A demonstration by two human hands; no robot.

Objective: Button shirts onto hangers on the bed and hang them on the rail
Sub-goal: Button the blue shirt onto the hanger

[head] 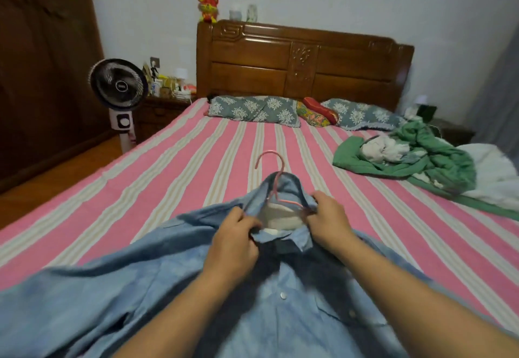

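Lying front-up across the near half of the bed (pixel 174 161), the one blue shirt (pixel 157 282) has a single pink hanger (pixel 276 183) inside its collar, the hook poking out toward the headboard (pixel 303 60). Both hands work at the collar: the left hand (pixel 234 242) has its fingers (pixel 247 218) curled, pinching the left collar edge, and the right hand (pixel 328 221) grips the right collar edge together with the hanger's arm. Two pale snap buttons show on the placket below, undone; the forearms cover much of the shirt front, so the lower part cannot be judged.

Outward from the shirt, the striped pink sheet runs to two blue floral pillows (pixel 252 109) against the headboard, with one red and yellow cushion (pixel 318 113) between them. At the far right lies one heap of green bedding (pixel 432 155) with pale cloth bundled in it. On the headboard's left end stands one red toy figure (pixel 207 6) beside two small jars. Left of the bed stand one black fan (pixel 119 84) on a white base and one cluttered nightstand (pixel 164 110), with a dark wardrobe (pixel 42 63) at the far left.
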